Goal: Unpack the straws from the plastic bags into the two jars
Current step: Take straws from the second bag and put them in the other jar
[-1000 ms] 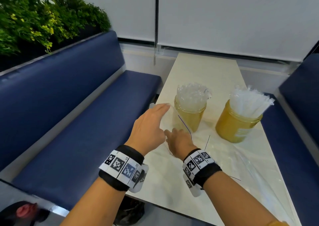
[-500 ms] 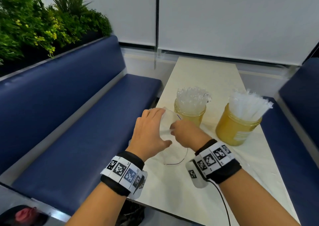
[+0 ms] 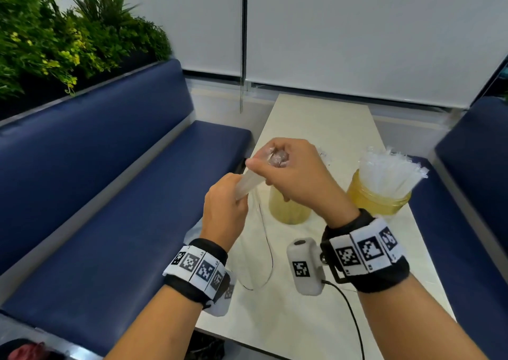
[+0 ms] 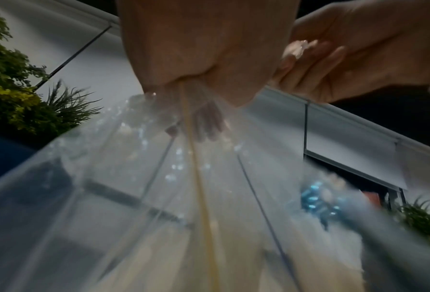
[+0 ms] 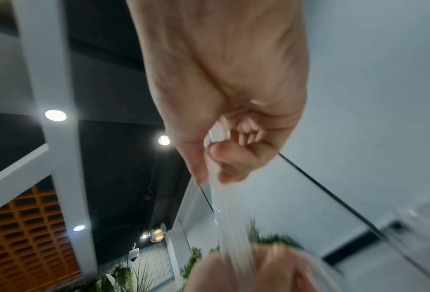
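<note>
Plastic bag (image 3: pixel 248 182) looks empty, stretched between fists: left hand (image 3: pixel 225 211) grips low, right hand (image 3: pixel 291 175) bunches top, probably crumpling it.

My left grip (image 3: pixel 225 208) and right grip (image 3: pixel 288 172) both clutch a gathered clear plastic bag (image 3: pixel 248 183) above the worktop (image 3: pixel 324 128). At two o'clock of my right grip, a yellow jar (image 3: pixel 376 203) holds straws (image 3: pixel 390 170).

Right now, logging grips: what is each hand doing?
Left hand: grips the empty plastic bag.
Right hand: grips the same bag's bunched upper end.
</note>
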`<state>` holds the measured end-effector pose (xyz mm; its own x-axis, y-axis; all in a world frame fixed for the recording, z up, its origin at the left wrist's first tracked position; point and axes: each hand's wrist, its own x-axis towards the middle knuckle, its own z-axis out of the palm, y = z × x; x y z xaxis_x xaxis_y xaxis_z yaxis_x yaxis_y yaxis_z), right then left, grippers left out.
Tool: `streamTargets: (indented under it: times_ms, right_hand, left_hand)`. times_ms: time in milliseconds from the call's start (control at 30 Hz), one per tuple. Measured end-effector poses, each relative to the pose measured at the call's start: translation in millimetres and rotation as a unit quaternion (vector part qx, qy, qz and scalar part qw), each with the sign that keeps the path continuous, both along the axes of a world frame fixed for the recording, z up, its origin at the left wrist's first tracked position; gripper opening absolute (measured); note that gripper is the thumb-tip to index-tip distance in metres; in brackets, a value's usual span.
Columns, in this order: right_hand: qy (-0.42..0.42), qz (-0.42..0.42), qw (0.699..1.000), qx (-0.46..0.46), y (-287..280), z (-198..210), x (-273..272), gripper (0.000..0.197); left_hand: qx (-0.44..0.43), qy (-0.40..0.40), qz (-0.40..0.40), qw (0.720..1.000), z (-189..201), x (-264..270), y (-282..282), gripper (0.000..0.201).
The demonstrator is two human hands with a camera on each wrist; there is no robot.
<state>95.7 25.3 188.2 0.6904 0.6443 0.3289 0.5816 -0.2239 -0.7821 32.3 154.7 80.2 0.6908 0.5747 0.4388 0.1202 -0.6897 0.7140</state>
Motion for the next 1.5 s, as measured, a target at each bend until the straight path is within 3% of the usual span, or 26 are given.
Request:
streamTargets:
  times_ms: [100,200,300,567,667,733,833,900,1100,1233,1333,1433,1500]
  right_hand:
    - [0.068,-0.017,0.993,0.09,13.3,-22.7,2.1,0.03]
    - [0.028,-0.002,0.997,0.078,23.9,-46.4,2.0,0.034]
    - [-0.005,-0.03,0.997,0.068,25.7,-57.8,6.9,0.049]
    - [-0.068,-0.059,0.986,0.137,-1.0,-10.3,41.7,0.049]
    - [-0.095,-0.112,0.969,0.2,-23.0,17.1,69.8,0.039]
    - [-0.138,-0.162,0.954,0.21,-31.8,25.8,92.8,0.045]
    - [-0.187,-0.227,0.945,0.14,-32.3,20.4,127.4,0.059]
    - [-0.192,-0.247,0.948,0.064,-25.3,9.2,147.0,0.058]
    - [-0.154,-0.226,0.955,-0.117,6.5,-43.6,180.7,0.052]
    - [-0.111,-0.241,0.94,-0.213,11.4,-77.4,184.8,0.054]
    - [-0.094,-0.279,0.936,-0.194,9.2,-88.7,186.4,0.048]
    - [-0.11,-0.286,0.944,-0.121,9.1,-85.0,188.2,0.064]
    - [-0.17,-0.279,0.942,-0.076,12.2,-74.8,187.7,0.072]
  left_hand:
    - [-0.025,0.001,-0.018,1.0,-4.7,7.2,6.3,0.022]
    - [-0.025,-0.013,-0.041,0.999,-3.7,11.4,4.9,0.011]
    - [-0.031,0.025,-0.034,0.999,-1.8,13.7,1.5,0.007]
    - [0.01,0.109,-0.016,0.994,-0.1,15.5,9.6,0.039]
    - [0.008,0.113,-0.008,0.994,2.1,16.9,14.2,0.04]
    - [0.008,0.112,-0.005,0.994,3.9,17.5,16.4,0.041]
    - [0.018,0.109,-0.013,0.994,7.0,17.6,18.6,0.042]
    - [0.025,0.108,-0.017,0.994,8.3,17.1,20.3,0.04]
    - [0.02,0.099,-0.03,0.994,7.9,16.4,25.1,0.039]
    - [0.016,0.101,-0.036,0.994,6.9,14.4,27.6,0.037]
    - [0.016,0.101,-0.039,0.994,7.3,12.9,29.4,0.037]
    - [0.019,0.104,-0.043,0.993,9.3,14.7,29.6,0.036]
    - [0.017,0.104,-0.047,0.993,10.5,16.9,28.5,0.035]
